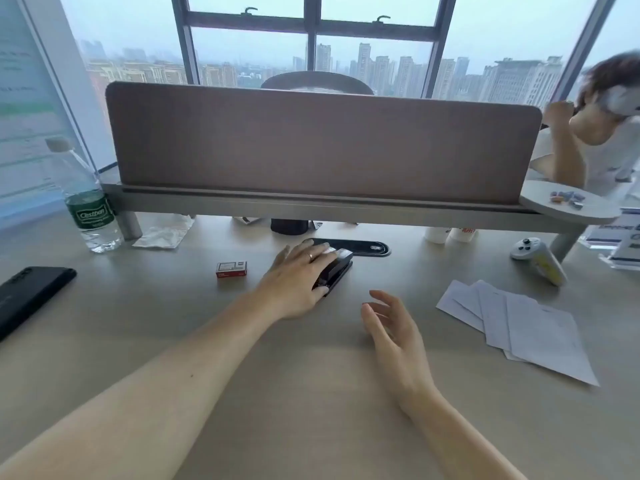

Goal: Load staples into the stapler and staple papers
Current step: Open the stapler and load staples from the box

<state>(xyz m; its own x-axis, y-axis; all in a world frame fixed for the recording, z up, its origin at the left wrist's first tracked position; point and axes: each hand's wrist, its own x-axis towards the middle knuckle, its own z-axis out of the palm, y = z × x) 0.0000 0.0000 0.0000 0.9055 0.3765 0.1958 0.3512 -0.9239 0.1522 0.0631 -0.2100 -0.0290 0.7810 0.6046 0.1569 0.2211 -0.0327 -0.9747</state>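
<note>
A black stapler [337,268] lies on the desk near the middle, angled toward the far right. My left hand [298,277] rests over its near end, fingers spread across the top and thumb at its side, gripping it. A small red and white staple box [231,269] sits closed just left of that hand. My right hand [388,322] hovers open above the desk to the right of the stapler, holding nothing. Several white paper sheets [519,327] lie fanned out further right.
A water bottle [86,206] stands at the far left beside a crumpled tissue [164,232]. A black phone [29,294] lies at the left edge. A white game controller [540,259] sits at the right. A brown divider panel [322,143] bounds the back; a person sits beyond it.
</note>
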